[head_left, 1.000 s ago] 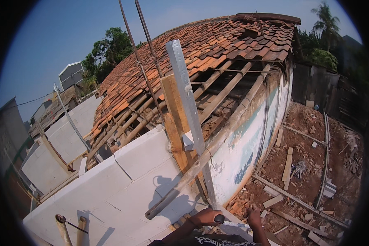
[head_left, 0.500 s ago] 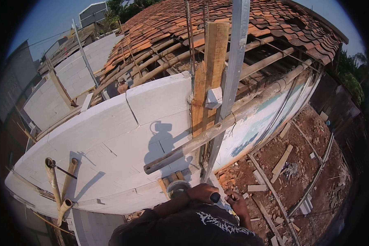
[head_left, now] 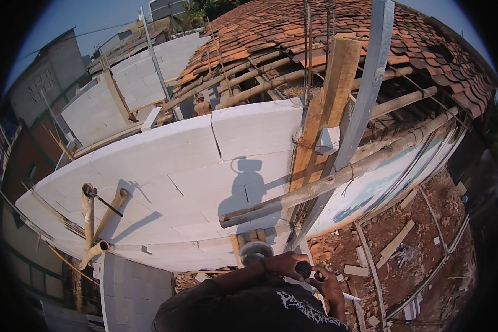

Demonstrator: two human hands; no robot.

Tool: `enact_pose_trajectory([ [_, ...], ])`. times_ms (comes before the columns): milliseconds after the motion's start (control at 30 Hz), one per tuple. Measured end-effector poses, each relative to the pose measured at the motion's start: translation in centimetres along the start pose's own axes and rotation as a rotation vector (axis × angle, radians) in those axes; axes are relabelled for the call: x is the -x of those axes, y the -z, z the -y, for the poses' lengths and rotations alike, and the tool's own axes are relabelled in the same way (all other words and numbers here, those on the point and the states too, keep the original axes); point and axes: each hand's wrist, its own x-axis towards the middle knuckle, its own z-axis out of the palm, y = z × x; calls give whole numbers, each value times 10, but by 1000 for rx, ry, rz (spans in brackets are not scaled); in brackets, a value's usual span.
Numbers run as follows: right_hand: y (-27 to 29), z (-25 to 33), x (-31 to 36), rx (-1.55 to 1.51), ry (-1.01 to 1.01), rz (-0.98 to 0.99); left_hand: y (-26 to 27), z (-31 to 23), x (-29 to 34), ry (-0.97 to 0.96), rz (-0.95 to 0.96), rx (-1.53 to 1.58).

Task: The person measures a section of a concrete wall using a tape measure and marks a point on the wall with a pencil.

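My left hand [head_left: 285, 265] reaches across in front of my chest, its fingers closed round a small dark, rounded thing [head_left: 303, 269] whose kind I cannot make out. Close against it, my right hand [head_left: 327, 284] has its fingers curled, the tips by the dark thing; whether it grips anything is hidden. A thin white strip [head_left: 352, 297] shows beside my right wrist, and I cannot tell if it is held. Just beyond my left forearm is a round grey vessel [head_left: 255, 252], partly covered by the arm, near several bamboo pole ends [head_left: 253, 237].
A white block wall [head_left: 149, 166] curves ahead. A bamboo pole [head_left: 271, 207] juts across it beside a metal upright [head_left: 365, 94] and wooden boards [head_left: 337, 77]. Tied bamboo poles [head_left: 88, 221] stand left. Rubble ground [head_left: 404, 243] lies far below right; a tiled roof [head_left: 293, 33] rises behind.
The view has swung left, so the wall and poles sit further right. My hands have come closer together at the dark thing, and the white strip now shows more clearly.
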Motion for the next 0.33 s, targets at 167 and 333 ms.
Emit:
enact_pose_trajectory([
  [167,-3,-12,10,-74,-40,-21,1,-20,3,108,44,53],
  [333,-10,13,0,-316,0,-1,9,-28,11,222,80,85],
])
